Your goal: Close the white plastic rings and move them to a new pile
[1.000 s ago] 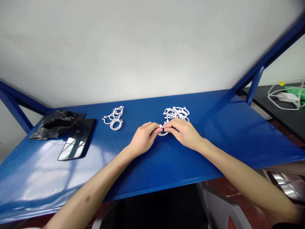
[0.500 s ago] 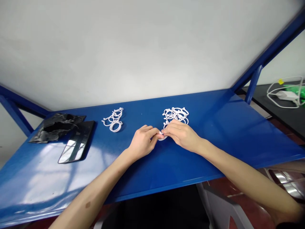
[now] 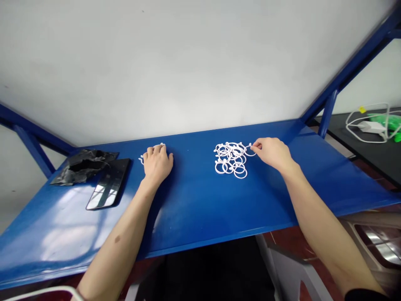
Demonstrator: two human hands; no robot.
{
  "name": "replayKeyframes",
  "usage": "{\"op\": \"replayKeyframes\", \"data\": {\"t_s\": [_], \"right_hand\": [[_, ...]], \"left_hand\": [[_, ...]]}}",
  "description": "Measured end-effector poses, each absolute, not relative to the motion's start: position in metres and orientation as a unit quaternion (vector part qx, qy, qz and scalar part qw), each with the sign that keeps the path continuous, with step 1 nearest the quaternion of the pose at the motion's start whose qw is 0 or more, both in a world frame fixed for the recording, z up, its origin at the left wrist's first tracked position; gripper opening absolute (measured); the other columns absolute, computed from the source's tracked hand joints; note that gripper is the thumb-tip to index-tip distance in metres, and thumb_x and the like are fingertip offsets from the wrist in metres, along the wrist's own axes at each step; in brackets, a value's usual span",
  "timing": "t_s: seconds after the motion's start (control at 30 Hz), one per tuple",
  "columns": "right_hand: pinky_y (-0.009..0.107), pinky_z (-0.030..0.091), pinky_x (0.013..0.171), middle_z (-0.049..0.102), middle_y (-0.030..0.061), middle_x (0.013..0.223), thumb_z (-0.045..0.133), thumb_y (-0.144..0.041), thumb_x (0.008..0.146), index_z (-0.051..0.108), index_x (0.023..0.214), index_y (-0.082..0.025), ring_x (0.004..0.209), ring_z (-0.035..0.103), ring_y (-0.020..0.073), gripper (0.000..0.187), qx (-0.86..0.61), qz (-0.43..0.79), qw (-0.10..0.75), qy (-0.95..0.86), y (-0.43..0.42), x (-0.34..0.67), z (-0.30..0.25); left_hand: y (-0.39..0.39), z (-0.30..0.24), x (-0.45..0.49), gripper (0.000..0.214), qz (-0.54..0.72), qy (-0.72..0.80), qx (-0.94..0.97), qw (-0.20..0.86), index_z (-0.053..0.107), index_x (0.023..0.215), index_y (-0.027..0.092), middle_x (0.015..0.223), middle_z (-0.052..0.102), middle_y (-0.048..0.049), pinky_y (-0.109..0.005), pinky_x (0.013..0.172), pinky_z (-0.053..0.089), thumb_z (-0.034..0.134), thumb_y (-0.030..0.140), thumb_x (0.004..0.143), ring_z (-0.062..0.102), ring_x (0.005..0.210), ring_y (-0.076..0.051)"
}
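Observation:
My left hand (image 3: 157, 162) lies palm down over the smaller group of white rings (image 3: 141, 159) on the left, its thumb spread out. Most of that group is hidden under the palm and fingers, and only bits of white stick out at the top and left. At the right edge of the larger pile of white plastic rings (image 3: 226, 155), my right hand (image 3: 272, 154) pinches one white ring (image 3: 249, 154) between thumb and fingertips. This ring touches or overlaps its neighbours in the pile. Small knobs show on many of the rings.
A black phone (image 3: 108, 186) lies on the blue table (image 3: 194, 209) at the left, beside a crumpled black plastic bag (image 3: 84, 165). A pale wall (image 3: 188, 71) rises behind. Past the blue frame on the right are a white charger with cable (image 3: 371, 126) and green plastic (image 3: 393, 123).
My hands were together in front of the right pile, holding a small white piece. My left hand has moved left onto the smaller group; my right hand has moved right to a ring at the pile's edge.

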State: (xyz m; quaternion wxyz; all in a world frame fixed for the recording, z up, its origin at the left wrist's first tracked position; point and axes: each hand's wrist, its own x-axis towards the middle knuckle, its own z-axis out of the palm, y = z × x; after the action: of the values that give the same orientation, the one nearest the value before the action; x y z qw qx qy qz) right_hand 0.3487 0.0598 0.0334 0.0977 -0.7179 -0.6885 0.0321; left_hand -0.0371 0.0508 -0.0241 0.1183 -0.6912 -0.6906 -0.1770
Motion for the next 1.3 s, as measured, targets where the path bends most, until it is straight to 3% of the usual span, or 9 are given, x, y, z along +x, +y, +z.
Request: {"op": "replayKeyframes", "data": {"t_s": [0.27, 0.43, 0.57, 0.77, 1.0, 1.17, 1.3], "right_hand": [[0.037, 0.048, 0.068, 0.078, 0.0073, 0.096, 0.061, -0.037, 0.094, 0.079, 0.090, -0.027, 0.089, 0.070, 0.0294, 0.021, -0.702, 0.078, 0.079, -0.703, 0.058, 0.339, 0.030], [0.036, 0.049, 0.069, 0.078, 0.0078, 0.090, 0.054, -0.022, 0.092, 0.077, 0.089, -0.026, 0.083, 0.070, 0.0282, 0.024, -0.711, 0.039, 0.079, -0.697, 0.058, 0.341, 0.031], [0.039, 0.049, 0.069, 0.078, 0.0119, 0.095, 0.049, -0.024, 0.095, 0.076, 0.104, -0.024, 0.085, 0.071, 0.0316, 0.029, -0.729, 0.006, 0.077, -0.680, 0.057, 0.340, 0.031], [0.045, 0.052, 0.073, 0.078, 0.0134, 0.100, 0.053, -0.031, 0.097, 0.073, 0.115, -0.020, 0.091, 0.071, 0.0343, 0.030, -0.725, -0.014, 0.134, -0.675, 0.057, 0.337, 0.028], [0.037, 0.058, 0.080, 0.077, 0.0065, 0.096, 0.055, -0.028, 0.100, 0.072, 0.108, -0.020, 0.087, 0.070, 0.0210, 0.021, -0.451, 0.001, 0.413, -0.791, 0.037, 0.297, 0.018], [0.037, 0.061, 0.080, 0.074, 0.0078, 0.103, 0.058, -0.028, 0.101, 0.067, 0.116, -0.021, 0.094, 0.071, 0.0216, 0.019, -0.321, 0.041, 0.378, -0.867, 0.010, 0.263, 0.009], [0.037, 0.062, 0.071, 0.069, 0.0128, 0.113, 0.060, -0.031, 0.099, 0.063, 0.115, -0.019, 0.100, 0.070, 0.0248, 0.020, -0.339, 0.042, 0.363, -0.867, 0.004, 0.258, 0.004]], "left_hand": [[0.049, -0.020, -0.040, 0.022, -0.181, -0.665, -0.714, 0.123, 0.068, 0.095, 0.021, 0.097, 0.074, -0.0141, -0.056, 0.091, 0.035, 0.046, 0.024, 0.096, 0.054, 0.104, -0.037], [0.047, -0.013, -0.032, 0.013, -0.233, -0.672, -0.695, 0.102, 0.063, 0.100, 0.021, 0.094, 0.076, -0.0123, -0.052, 0.089, 0.035, 0.052, 0.025, 0.093, 0.056, 0.102, -0.036], [0.044, -0.004, -0.023, 0.011, -0.309, -0.649, -0.693, 0.055, 0.060, 0.101, 0.022, 0.093, 0.075, -0.0082, -0.044, 0.082, 0.042, 0.059, 0.028, 0.092, 0.059, 0.093, -0.030], [0.034, 0.008, -0.003, 0.017, -0.411, -0.590, -0.691, -0.077, 0.061, 0.103, 0.022, 0.088, 0.073, -0.0026, -0.032, 0.072, 0.048, 0.066, 0.031, 0.090, 0.061, 0.074, -0.017], [0.021, 0.009, 0.017, 0.033, -0.439, -0.512, -0.671, -0.309, 0.065, 0.117, 0.020, 0.086, 0.069, -0.0008, -0.029, 0.072, 0.052, 0.069, 0.035, 0.088, 0.064, 0.074, -0.014], [0.010, 0.013, 0.030, 0.038, -0.410, -0.410, -0.645, -0.498, 0.061, 0.126, 0.019, 0.093, 0.066, -0.0021, -0.030, 0.072, 0.057, 0.065, 0.033, 0.091, 0.066, 0.075, -0.013], [0.004, 0.017, 0.036, 0.027, -0.393, -0.381, -0.645, -0.534, 0.064, 0.116, 0.016, 0.091, 0.067, -0.0033, -0.029, 0.073, 0.056, 0.060, 0.035, 0.096, 0.065, 0.076, -0.013]]}}
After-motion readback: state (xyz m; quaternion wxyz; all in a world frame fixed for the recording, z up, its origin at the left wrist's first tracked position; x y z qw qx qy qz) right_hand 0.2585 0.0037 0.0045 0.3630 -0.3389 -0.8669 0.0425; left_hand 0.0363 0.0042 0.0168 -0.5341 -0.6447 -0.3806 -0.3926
